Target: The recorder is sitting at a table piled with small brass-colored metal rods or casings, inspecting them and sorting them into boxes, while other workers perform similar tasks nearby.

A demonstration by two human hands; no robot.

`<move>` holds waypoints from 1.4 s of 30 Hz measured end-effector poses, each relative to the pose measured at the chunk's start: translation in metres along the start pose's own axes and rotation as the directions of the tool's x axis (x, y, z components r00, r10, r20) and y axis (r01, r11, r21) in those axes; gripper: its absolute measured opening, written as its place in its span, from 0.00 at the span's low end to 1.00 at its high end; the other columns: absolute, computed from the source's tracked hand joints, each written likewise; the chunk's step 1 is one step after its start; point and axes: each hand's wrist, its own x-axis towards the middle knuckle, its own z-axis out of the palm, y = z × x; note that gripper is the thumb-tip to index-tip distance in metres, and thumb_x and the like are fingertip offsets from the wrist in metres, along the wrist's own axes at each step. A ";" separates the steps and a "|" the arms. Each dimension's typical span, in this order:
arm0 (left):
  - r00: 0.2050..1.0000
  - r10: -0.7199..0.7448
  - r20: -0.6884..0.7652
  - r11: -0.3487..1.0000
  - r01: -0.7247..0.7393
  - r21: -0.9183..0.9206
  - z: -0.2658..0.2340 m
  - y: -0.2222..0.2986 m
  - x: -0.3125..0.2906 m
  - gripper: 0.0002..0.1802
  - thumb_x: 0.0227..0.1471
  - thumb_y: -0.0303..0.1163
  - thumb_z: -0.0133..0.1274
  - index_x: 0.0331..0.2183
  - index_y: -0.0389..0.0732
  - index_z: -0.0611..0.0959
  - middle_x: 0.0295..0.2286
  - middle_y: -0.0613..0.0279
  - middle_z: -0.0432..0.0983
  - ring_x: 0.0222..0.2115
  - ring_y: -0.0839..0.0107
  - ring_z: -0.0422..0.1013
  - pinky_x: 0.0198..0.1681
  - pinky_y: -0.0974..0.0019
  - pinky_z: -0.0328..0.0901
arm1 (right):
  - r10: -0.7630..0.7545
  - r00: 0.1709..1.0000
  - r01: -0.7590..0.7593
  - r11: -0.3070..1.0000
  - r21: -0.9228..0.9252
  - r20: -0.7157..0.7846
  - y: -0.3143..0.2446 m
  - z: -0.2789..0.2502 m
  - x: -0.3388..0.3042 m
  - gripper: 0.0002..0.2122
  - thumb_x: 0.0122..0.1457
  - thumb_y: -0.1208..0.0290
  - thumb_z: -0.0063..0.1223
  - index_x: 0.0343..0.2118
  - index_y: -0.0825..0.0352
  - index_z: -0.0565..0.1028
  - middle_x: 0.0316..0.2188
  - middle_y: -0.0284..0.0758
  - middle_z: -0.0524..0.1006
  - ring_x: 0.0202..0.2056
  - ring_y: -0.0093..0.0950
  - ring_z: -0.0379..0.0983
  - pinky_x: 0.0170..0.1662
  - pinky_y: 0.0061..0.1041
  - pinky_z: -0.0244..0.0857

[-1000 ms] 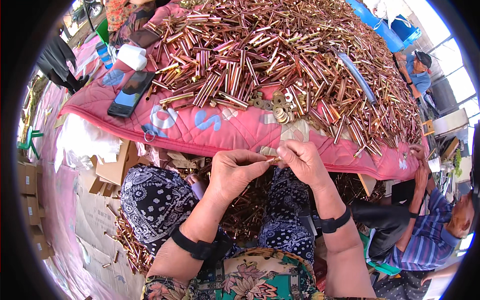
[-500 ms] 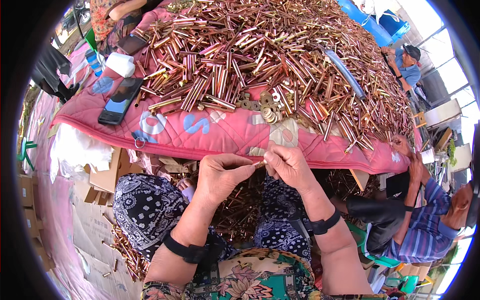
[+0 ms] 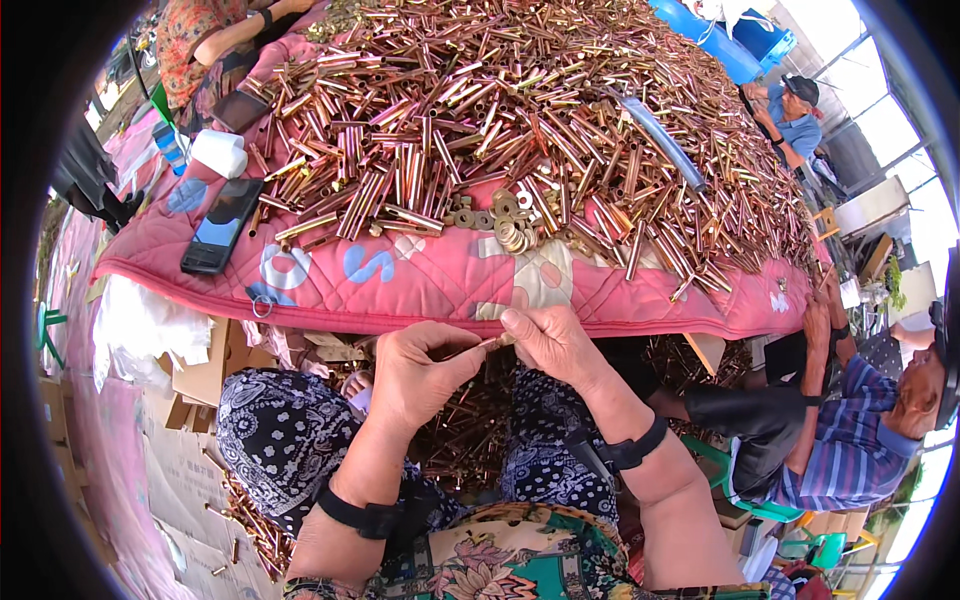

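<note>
Just in front of the table's near edge, my left hand (image 3: 422, 375) pinches a small copper-coloured metal tube (image 3: 489, 345) between thumb and fingers. The thumb and curled fingers of my right hand (image 3: 560, 348) close on the tube's other end, where a small fitting is mostly covered by the fingertips. Beyond my hands lies a broad heap of similar metal tubes (image 3: 420, 95) on a pink quilted cover (image 3: 330, 285). A little pile of flat washers (image 3: 514, 236) sits at the heap's near side.
A phone (image 3: 222, 228) and a white roll (image 3: 219, 154) lie on the left of the cover. A grey-blue strip (image 3: 662, 143) rests on the heap. More tubes (image 3: 470, 430) fill the space below the table edge. Co-workers sit at the right (image 3: 840, 440) and far left (image 3: 205, 35).
The view has shifted, so the table and heap stand slightly farther left. My hands stay together on the tube, and my right thumb now points more upward over its end.
</note>
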 end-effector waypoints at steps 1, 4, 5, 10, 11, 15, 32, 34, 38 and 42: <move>0.996 0.090 0.025 0.977 -0.093 0.191 0.002 0.004 0.000 0.07 0.37 0.27 0.58 0.25 0.35 0.82 0.19 0.66 0.74 0.21 0.78 0.69 0.26 0.75 0.63 | -0.064 0.985 0.029 0.976 -0.215 -0.161 0.007 -0.014 0.000 0.13 0.56 0.65 0.48 0.22 0.70 0.70 0.12 0.23 0.62 0.17 0.13 0.56 0.19 0.16 0.53; 0.911 0.400 0.100 0.811 -0.402 0.424 0.000 -0.003 0.005 0.10 0.37 0.27 0.57 0.28 0.35 0.80 0.20 0.63 0.72 0.24 0.73 0.70 0.29 0.74 0.63 | -0.334 0.789 0.024 0.856 -0.517 -0.516 -0.014 -0.056 0.004 0.09 0.53 0.70 0.52 0.22 0.70 0.71 0.13 0.24 0.67 0.18 0.14 0.59 0.20 0.17 0.55; 0.902 0.424 0.086 0.814 -0.421 0.400 0.002 -0.002 0.007 0.11 0.37 0.29 0.57 0.29 0.36 0.80 0.21 0.61 0.73 0.24 0.68 0.71 0.30 0.71 0.64 | -0.539 0.649 0.073 0.746 -0.661 -0.537 -0.012 -0.082 0.007 0.06 0.53 0.75 0.51 0.21 0.69 0.71 0.15 0.23 0.66 0.17 0.10 0.59 0.20 0.12 0.53; 0.990 0.138 -0.015 0.985 -0.135 0.111 0.003 -0.005 0.005 0.12 0.40 0.29 0.56 0.31 0.35 0.80 0.24 0.59 0.76 0.25 0.71 0.72 0.31 0.70 0.66 | -0.606 0.604 -0.171 0.536 -0.827 -0.518 -0.020 -0.161 0.025 0.05 0.47 0.72 0.53 0.23 0.68 0.74 0.20 0.36 0.74 0.21 0.29 0.71 0.27 0.25 0.65; 0.996 0.089 0.009 0.992 -0.090 0.091 0.004 -0.004 0.005 0.11 0.41 0.28 0.55 0.31 0.34 0.79 0.24 0.58 0.76 0.26 0.73 0.72 0.31 0.72 0.66 | -0.606 0.603 -0.175 0.534 -0.827 -0.519 -0.027 -0.160 0.031 0.05 0.47 0.72 0.53 0.23 0.68 0.74 0.20 0.36 0.74 0.21 0.29 0.71 0.27 0.25 0.65; 0.998 0.043 0.045 0.998 -0.045 0.054 0.008 -0.011 0.006 0.10 0.43 0.26 0.54 0.31 0.32 0.79 0.24 0.58 0.77 0.25 0.78 0.72 0.30 0.74 0.66 | -0.393 0.659 -0.612 0.215 -0.761 -0.641 -0.050 -0.148 0.064 0.15 0.47 0.56 0.52 0.23 0.66 0.77 0.24 0.43 0.76 0.28 0.41 0.73 0.32 0.36 0.66; 0.991 0.096 0.093 0.988 -0.106 0.115 0.010 -0.008 0.009 0.09 0.46 0.24 0.51 0.32 0.32 0.78 0.25 0.63 0.76 0.27 0.81 0.69 0.32 0.76 0.64 | -0.417 0.711 -0.596 0.071 -0.800 -0.567 -0.040 -0.163 0.073 0.15 0.49 0.60 0.47 0.24 0.70 0.75 0.23 0.50 0.74 0.28 0.46 0.72 0.34 0.41 0.65; 0.995 0.094 0.040 0.990 -0.097 0.097 0.010 -0.009 0.007 0.09 0.42 0.26 0.52 0.30 0.34 0.79 0.22 0.55 0.76 0.23 0.73 0.73 0.28 0.71 0.66 | -0.407 0.756 -0.547 0.040 -0.836 -0.513 -0.042 -0.153 0.074 0.17 0.49 0.58 0.48 0.22 0.71 0.75 0.22 0.51 0.74 0.28 0.46 0.72 0.34 0.41 0.65; 0.990 0.138 0.028 0.983 -0.140 0.115 0.014 -0.012 0.010 0.09 0.41 0.29 0.52 0.29 0.35 0.79 0.21 0.52 0.75 0.23 0.65 0.73 0.28 0.68 0.66 | -0.276 0.770 -0.606 -0.035 -0.795 -0.575 -0.053 -0.147 0.078 0.17 0.49 0.56 0.50 0.25 0.70 0.76 0.26 0.48 0.75 0.31 0.44 0.73 0.34 0.38 0.66; 0.990 0.137 0.025 0.976 -0.140 0.168 0.006 -0.003 0.005 0.10 0.41 0.29 0.52 0.29 0.35 0.79 0.21 0.52 0.75 0.22 0.63 0.73 0.27 0.68 0.66 | -0.206 0.755 -0.646 -0.068 -0.760 -0.623 -0.061 -0.134 0.087 0.15 0.49 0.60 0.50 0.27 0.70 0.76 0.29 0.47 0.75 0.34 0.42 0.73 0.38 0.36 0.67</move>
